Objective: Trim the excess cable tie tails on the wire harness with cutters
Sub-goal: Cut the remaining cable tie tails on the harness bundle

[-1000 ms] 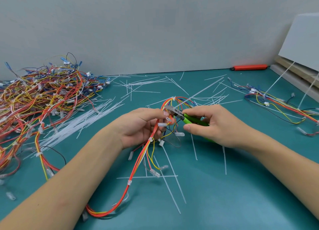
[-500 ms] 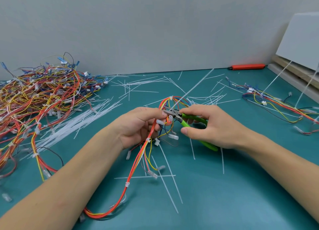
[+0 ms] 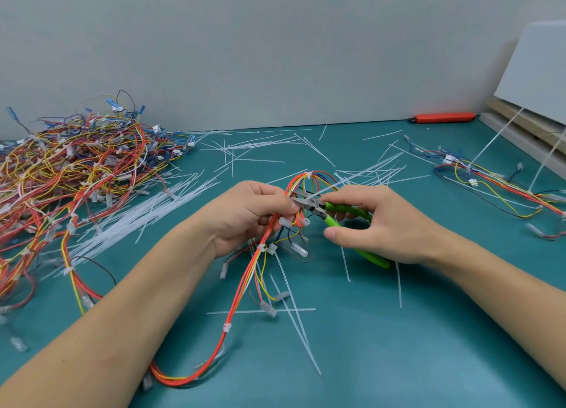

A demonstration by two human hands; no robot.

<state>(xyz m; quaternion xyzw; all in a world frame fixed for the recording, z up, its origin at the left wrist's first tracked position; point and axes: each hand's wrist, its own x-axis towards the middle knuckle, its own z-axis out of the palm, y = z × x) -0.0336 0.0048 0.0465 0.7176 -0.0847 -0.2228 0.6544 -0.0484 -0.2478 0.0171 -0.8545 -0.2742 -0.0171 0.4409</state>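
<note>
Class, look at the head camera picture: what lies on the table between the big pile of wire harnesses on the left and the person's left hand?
In the head view, loose white cable ties lie on the teal table between the harness pile and the left hand.

Orange utility knife (image 3: pixel 441 117) against grey wall (image 3: pixel 275 49), white board (image 3: pixel 536 71) leaning far right

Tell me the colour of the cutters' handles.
Bright green; the cutters show best in the head view, gripped by the right hand.
</note>
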